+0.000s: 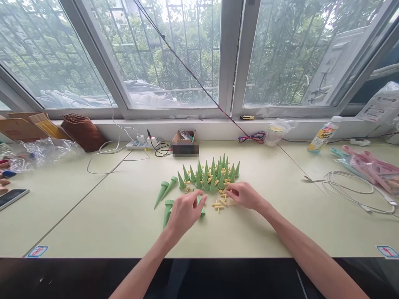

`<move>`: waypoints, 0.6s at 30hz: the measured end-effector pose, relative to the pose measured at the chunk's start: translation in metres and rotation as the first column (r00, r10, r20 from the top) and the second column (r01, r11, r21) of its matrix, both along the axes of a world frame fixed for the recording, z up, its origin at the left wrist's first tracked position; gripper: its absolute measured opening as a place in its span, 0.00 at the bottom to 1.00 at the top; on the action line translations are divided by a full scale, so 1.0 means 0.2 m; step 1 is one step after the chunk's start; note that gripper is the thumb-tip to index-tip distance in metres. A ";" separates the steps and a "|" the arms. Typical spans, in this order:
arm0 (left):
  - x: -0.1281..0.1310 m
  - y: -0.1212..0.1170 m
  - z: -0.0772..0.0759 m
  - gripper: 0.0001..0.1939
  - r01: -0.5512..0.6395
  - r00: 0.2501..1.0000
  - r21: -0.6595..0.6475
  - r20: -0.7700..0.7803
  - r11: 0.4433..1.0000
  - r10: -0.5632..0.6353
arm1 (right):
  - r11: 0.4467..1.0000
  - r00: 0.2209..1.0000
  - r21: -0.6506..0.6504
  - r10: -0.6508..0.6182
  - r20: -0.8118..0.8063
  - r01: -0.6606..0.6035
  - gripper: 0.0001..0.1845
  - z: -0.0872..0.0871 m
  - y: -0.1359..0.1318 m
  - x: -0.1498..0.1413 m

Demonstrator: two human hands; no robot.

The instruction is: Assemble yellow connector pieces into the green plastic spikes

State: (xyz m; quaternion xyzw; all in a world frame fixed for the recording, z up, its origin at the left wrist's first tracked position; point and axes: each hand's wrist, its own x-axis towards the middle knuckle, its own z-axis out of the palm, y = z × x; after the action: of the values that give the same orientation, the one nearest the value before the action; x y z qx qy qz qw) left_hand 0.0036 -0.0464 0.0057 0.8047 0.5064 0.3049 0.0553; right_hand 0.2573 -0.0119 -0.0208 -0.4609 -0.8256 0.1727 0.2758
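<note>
Pointed green plastic spikes [206, 182] stand upright in a dense group on the table, tips up, with small yellow T-shaped pieces scattered among them. My left hand [184, 209] hovers in front of the group, palm down, thumb and forefinger apart, nothing visible between them. It partly covers some green spikes [167, 209] lying on their sides. At the group's front right, my right hand [245, 195] has its fingers curled to a pinch; whatever they hold is too small to make out. Just left of it lies a loose cluster of yellow T-shaped pieces [219, 204].
Behind the spikes are a small cardboard box [184, 141] and a power strip [139, 145]. A bottle [324, 135], a coiled white cable [347, 182] and pink tools [370, 162] lie to the right. A phone [13, 198] and brown pouch [82, 132] are left.
</note>
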 end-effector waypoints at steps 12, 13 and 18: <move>0.03 -0.13 -0.10 0.14 -0.134 0.985 -0.212 -0.135 0.968 0.107 | 0.997 0.998 0.052 0.061 -0.023 -0.060 0.07 0.00 -0.01 -0.01; 0.03 -0.14 -0.10 0.15 -0.137 0.986 -0.226 -0.128 0.964 0.110 | 0.997 0.998 0.049 0.060 -0.019 -0.059 0.07 0.00 -0.01 -0.01; 0.03 -0.18 -0.12 0.18 -0.156 0.988 -0.248 -0.035 0.956 0.153 | 0.983 0.991 -0.132 0.123 -0.046 -0.128 0.13 0.04 -0.02 0.03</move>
State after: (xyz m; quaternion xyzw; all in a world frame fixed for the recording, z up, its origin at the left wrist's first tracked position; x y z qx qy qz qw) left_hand 0.0106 -0.0827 -0.0177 0.7516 0.6025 0.2359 0.1284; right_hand 0.2625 -0.0156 -0.0132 -0.4222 -0.8342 0.2536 0.2483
